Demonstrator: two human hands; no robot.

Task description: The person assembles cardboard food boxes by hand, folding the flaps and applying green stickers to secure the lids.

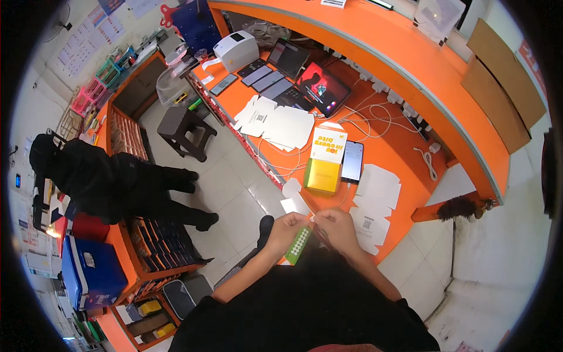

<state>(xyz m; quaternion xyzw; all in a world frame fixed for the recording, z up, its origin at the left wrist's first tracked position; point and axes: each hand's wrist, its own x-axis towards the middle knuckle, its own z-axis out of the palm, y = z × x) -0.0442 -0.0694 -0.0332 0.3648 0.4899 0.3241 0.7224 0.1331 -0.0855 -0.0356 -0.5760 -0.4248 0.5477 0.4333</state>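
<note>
Close to my body, at the table's near edge, I hold a partly folded carton [298,246] with a green side patterned in white and loose white flaps. My left hand [285,230] is closed around its upper part. With fingers pinched together, my right hand [338,229] grips a small white flap of the same carton at its top edge. The carton's inside is not visible. Just beyond my hands stands a yellow and white box [324,176], its tall flap raised. A lit phone [352,162] lies at that box's right side.
Flat white carton blanks lie on the orange table, one group [275,124] farther left and another [373,196] at right. Tablets [322,88], phones [256,75], white cables [375,114] and a label printer [236,50] sit behind. A person in black [117,182] and a stool [186,130] are left.
</note>
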